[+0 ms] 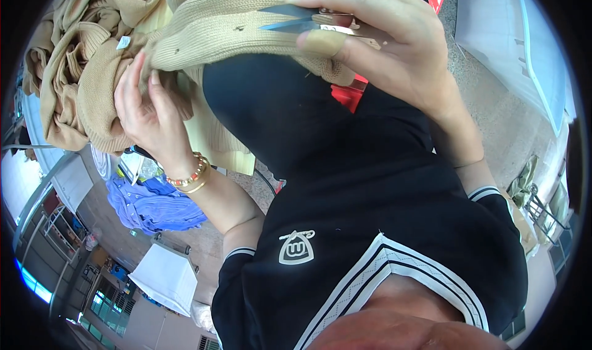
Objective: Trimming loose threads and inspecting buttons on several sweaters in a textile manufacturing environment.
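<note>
A tan knitted garment lies across my lap, with small dark specks on its ribbed surface. My left hand grips its edge at the left between thumb and fingers. Over the garment's right part, my right hand holds a pair of thread snips. The two dark blades point left and stand a little apart just above the knit. A beige wrap covers my right thumb. A small white tag shows on the knitwear beside my left fingers.
More tan knitwear is heaped at the far left on a table. Below it lies a pile of blue-purple clothing. A white box-like bin stands on the floor at lower left. Something red shows beneath my right hand.
</note>
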`<state>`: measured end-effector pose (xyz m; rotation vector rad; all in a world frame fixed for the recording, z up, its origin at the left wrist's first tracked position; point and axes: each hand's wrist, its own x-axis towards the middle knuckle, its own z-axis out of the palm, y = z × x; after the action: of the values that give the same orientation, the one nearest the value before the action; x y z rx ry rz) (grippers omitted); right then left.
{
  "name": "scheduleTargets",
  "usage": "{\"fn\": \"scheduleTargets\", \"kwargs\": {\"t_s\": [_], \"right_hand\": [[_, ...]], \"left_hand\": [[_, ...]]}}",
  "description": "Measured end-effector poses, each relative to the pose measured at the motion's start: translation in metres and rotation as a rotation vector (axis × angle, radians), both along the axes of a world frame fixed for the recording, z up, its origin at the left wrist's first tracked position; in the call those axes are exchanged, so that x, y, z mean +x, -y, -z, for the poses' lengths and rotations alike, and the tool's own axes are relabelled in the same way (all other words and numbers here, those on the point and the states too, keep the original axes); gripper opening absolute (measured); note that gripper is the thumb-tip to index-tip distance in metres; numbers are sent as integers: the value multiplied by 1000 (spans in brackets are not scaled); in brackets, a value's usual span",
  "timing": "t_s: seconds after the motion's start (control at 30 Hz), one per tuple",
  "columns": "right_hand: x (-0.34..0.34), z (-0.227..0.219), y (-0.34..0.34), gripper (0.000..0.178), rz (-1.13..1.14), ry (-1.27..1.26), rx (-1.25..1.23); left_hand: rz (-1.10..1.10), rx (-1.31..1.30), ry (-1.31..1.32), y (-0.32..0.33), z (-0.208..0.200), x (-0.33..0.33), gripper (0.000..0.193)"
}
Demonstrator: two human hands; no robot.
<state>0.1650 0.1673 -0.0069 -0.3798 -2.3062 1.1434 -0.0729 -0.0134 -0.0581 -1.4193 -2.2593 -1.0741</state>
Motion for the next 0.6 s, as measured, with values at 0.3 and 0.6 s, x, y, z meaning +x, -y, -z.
{"fn": "scheduleTargets", "kwargs": {"t_s": [0.3, 0.6], "right_hand": [[-9, 8, -6, 34, -48, -84, -182], [-16, -9, -8, 32, -43, 104, 91]], "left_hand": [[377, 22, 84, -20, -37, 65, 26], [340, 58, 77, -18, -20, 73, 25]]}}
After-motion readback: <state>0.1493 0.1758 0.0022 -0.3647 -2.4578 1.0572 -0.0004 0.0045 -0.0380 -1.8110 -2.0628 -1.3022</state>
